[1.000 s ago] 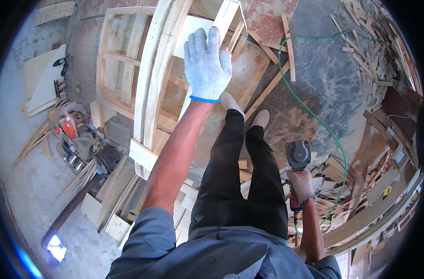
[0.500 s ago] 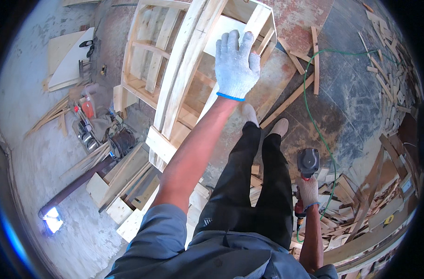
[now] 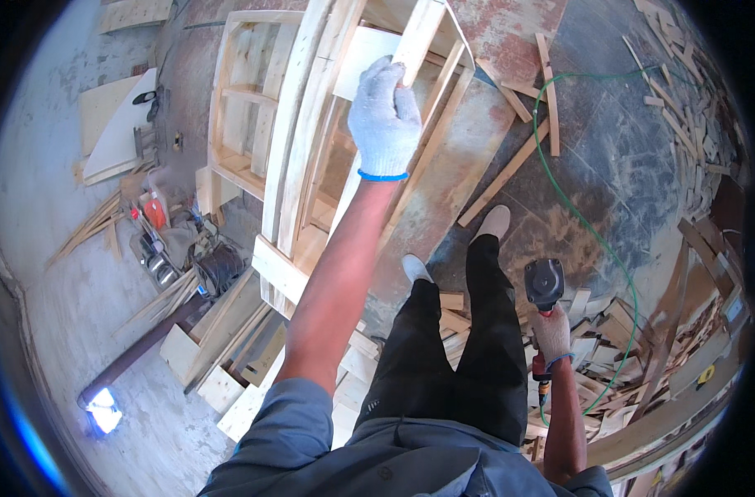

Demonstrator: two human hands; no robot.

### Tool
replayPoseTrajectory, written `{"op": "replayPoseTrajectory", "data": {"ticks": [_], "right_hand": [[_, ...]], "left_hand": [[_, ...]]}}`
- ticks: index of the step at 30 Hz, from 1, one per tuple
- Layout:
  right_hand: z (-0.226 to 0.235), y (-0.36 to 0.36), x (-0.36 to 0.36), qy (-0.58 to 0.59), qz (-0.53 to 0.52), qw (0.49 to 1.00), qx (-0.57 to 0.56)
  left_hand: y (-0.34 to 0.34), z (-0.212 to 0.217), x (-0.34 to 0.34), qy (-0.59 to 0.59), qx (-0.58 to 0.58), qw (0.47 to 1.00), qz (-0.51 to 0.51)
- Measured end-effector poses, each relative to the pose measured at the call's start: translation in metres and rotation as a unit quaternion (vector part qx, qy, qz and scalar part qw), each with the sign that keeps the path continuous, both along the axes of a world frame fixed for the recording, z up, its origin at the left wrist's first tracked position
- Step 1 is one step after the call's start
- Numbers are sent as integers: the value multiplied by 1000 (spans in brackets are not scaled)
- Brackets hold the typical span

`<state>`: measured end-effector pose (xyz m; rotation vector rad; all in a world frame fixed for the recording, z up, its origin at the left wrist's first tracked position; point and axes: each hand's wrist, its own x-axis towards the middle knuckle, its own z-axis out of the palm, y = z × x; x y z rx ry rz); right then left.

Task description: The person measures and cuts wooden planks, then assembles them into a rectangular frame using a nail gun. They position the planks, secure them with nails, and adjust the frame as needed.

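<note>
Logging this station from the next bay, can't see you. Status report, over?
Left hand gloved, gripping a slat of the wooden frame. Right hand down at the side, holding the nail gun. Green hose and offcuts around the feet.

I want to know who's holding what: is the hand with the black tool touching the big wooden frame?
No. The right hand hangs by the leg gripping the black tool, while the left hand grips the wooden frame.

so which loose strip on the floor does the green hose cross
The upright strip right of the frame: the green hose runs over its lower end. The long diagonal strip beside it lies left of the hose, uncrossed.
</note>
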<state>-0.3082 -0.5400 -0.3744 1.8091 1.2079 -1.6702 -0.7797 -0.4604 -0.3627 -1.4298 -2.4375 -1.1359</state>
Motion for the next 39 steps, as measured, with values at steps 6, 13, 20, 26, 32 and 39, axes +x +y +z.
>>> {"op": "replayPoseTrajectory", "data": {"ticks": [6, 13, 20, 26, 32, 39], "right_hand": [[-3, -7, 3, -19, -40, 999, -11], [6, -2, -10, -31, -66, 996, -57], [-13, 1, -29, -14, 9, 1000, -9], [-7, 16, -73, -15, -27, 999, -11], [-28, 6, -78, 8, 6, 1000, 1], [-27, 1, -77, -3, 38, 999, -7]], "left_hand": [[-13, 15, -1, 50, -110, 992, -24], [-67, 18, 11, 41, -156, 987, -18], [-65, 15, 15, 27, -134, 991, 0], [-61, 15, 17, 5, -133, 991, -8], [-58, 19, 17, 78, -176, 981, -8], [-52, 25, 20, 105, -205, 973, -17]]}}
